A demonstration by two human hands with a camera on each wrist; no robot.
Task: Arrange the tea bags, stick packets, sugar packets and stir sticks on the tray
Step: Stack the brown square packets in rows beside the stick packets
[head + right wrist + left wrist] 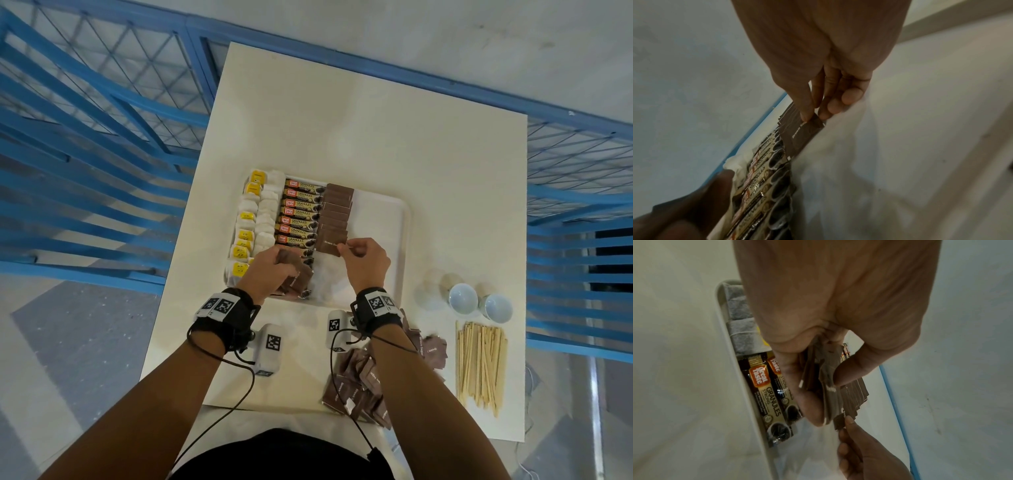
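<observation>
A white tray point(399, 219) holds tea bags point(246, 222) in two columns at its left, coffee stick packets point(301, 214) beside them, and a column of brown sugar packets point(337, 209). My right hand point(364, 258) pinches one brown sugar packet point(329, 245) by its right end at the near end of that column; the right wrist view shows thumb and forefinger on this packet point(801, 134). My left hand point(270, 270) grips a bundle of brown sugar packets point(296, 279) over the tray's near left part, fanned in the left wrist view as a bundle point(826, 386).
A loose pile of brown sugar packets point(363, 380) lies on the white table near its front edge. Wooden stir sticks point(481, 363) lie to the right of it. Two small white cups point(479, 301) stand behind the sticks. Blue railings surround the table.
</observation>
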